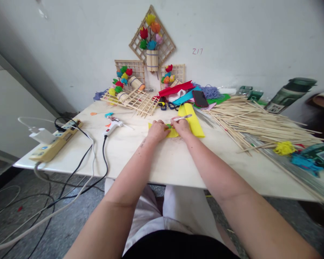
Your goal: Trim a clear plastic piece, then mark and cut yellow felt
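My left hand (158,130) presses down on a yellow felt sheet (173,133) lying on the white table (140,151), fingers curled over a small green piece (168,126). My right hand (181,126) is closed around a silver pen (181,117) whose tip meets the green piece. Both hands touch the felt side by side. A folded yellow felt strip (193,120) lies just behind my right hand.
A glue gun (112,125) and a power strip (55,142) with cables sit left. A heap of bamboo sticks (256,124) spreads on the right. Scissors (169,105), coloured felt, a phone (200,98) and lattice flower crafts (135,97) stand behind.
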A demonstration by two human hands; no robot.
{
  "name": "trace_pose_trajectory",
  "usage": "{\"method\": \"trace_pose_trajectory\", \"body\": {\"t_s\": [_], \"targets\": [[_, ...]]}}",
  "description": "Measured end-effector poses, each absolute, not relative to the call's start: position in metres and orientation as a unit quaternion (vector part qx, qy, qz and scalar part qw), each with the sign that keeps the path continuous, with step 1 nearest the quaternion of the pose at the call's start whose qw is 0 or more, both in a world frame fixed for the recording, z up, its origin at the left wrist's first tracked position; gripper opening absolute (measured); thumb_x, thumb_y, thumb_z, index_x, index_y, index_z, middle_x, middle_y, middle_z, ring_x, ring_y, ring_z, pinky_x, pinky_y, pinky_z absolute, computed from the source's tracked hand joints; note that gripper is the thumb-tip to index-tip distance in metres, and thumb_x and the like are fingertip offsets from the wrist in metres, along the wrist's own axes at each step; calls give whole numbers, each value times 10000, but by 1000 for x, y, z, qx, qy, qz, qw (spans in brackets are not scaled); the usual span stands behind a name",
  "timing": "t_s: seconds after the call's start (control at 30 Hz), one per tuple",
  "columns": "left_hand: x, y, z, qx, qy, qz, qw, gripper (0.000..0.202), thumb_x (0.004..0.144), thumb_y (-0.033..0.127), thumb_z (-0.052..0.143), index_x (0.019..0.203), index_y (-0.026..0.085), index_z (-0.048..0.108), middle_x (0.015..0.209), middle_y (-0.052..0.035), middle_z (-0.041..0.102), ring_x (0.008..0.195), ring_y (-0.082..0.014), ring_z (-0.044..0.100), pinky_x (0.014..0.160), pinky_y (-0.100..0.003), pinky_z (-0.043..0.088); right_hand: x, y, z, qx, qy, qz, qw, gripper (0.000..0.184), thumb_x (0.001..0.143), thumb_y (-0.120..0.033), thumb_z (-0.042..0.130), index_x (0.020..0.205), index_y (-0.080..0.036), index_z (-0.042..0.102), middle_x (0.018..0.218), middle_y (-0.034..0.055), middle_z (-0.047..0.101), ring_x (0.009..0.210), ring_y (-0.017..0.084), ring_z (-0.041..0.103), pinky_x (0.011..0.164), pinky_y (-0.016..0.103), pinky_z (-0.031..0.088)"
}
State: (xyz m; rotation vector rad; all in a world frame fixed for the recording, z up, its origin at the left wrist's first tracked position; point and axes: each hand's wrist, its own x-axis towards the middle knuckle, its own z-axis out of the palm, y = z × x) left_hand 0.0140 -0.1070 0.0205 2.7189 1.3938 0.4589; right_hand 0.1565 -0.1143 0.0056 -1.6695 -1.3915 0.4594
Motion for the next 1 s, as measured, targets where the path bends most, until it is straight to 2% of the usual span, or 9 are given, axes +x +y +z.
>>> {"method": "trace_pose_trajectory", "body": {"t_s": [0.2,0.53,0.8,1.0], "targets": [[13,-107,21,895,426,135,11,316,832,363,462,1002,245,700,1014,-76,612,1019,-213,511,970,-354,325,156,-116,8,-689,-566,180,416,203,806,-326,507,888,-192,634,748,25,702,694,144,653,704,244,475],[12,-111,26,909,404,102,-10,305,860,312,414,1006,274,679,1015,-62,604,1068,-194,477,970,-348,291,157,-115,5,-682,-568,182,423,216,805,-351,516,880,-191,641,745,27,698,659,139,643,679,238,474],[13,-114,28,904,419,85,2,299,844,359,437,1020,265,660,1156,-61,571,1098,-228,449,966,-374,287,157,-116,12,-678,-597,132,408,228,782,-309,555,961,-205,650,865,37,700,834,160,635,743,251,462],[14,-115,27,900,430,67,3,296,846,378,423,1022,276,637,1085,-42,612,1067,-231,458,933,-376,308,155,-114,15,-718,-601,105,335,313,817,-424,502,876,-175,682,863,86,694,836,194,633,717,260,444]]}}
